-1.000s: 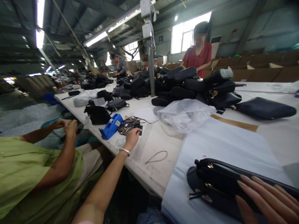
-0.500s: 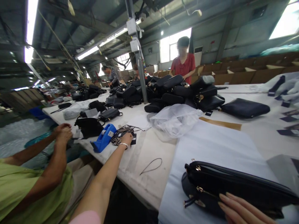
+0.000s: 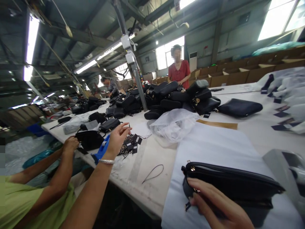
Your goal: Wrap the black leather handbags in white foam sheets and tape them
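My left hand (image 3: 118,136) is raised over a pile of black hang tags (image 3: 130,144), its thumb and fingers pinched together. A thin dark sliver shows at its fingertips, too small to name. Behind my wrist a blue tape dispenser (image 3: 101,149) is partly hidden. My right hand (image 3: 214,203) holds the near end of a black handbag (image 3: 231,178), thumb and fingers closing around its gold zip fittings and small strap tab. The bag lies on its side on white sheeting (image 3: 214,143). A loose black cord loop (image 3: 152,173) lies on the table between my hands.
A co-worker in green (image 3: 35,200) sits at my left, hands at a black bag (image 3: 89,140). Black bags (image 3: 166,95) are heaped across the table, near a metal post (image 3: 140,86). Crumpled clear plastic (image 3: 175,124) lies ahead. A person in red (image 3: 179,71) stands behind the heap.
My left hand has lifted off the tags, back and up. My right hand has slid left along the handbag to its fittings. The co-worker's hands have moved to the bag at left.
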Action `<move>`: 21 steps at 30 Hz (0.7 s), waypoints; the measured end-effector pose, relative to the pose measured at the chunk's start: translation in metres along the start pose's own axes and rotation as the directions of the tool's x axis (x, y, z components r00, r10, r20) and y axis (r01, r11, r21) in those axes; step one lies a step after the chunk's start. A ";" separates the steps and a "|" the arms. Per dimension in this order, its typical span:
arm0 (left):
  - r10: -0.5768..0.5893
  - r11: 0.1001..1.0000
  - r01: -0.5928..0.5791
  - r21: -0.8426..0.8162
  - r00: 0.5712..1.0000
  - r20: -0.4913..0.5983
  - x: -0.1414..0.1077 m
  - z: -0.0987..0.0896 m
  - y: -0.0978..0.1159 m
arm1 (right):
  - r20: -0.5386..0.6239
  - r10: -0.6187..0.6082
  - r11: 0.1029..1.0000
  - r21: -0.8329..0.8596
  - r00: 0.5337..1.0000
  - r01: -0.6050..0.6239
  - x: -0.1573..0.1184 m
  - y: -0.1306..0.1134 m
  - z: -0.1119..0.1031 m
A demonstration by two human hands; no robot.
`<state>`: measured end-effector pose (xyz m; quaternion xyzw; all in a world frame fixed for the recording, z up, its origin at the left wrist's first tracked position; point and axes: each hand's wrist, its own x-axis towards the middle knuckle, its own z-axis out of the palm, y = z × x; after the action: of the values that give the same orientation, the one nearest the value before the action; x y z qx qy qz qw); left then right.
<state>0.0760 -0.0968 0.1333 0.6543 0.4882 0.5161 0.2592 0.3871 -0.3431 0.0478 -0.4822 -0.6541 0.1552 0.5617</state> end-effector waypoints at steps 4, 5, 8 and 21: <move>0.028 0.994 -0.014 -0.112 0.992 0.121 -0.065 0.028 0.054 | 0.182 0.279 0.834 0.440 0.943 -0.332 0.017 -0.026 0.022; 0.044 0.993 -0.023 -0.117 0.983 0.177 -0.085 0.036 0.066 | 0.219 0.281 0.771 0.528 0.934 -0.356 0.020 -0.033 0.026; 0.099 0.991 -0.059 -0.118 0.924 0.370 -0.140 0.059 0.095 | 0.265 0.243 0.638 0.681 0.933 -0.360 0.027 -0.050 0.032; 0.064 0.951 0.076 -0.300 0.900 0.431 -0.199 0.106 0.083 | -0.114 0.249 0.964 0.131 0.962 -0.234 -0.007 -0.040 0.002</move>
<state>0.2071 -0.2917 0.0836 0.7026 0.3327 0.4260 0.4627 0.3665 -0.3671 0.0726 -0.5340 -0.5426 0.2288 0.6067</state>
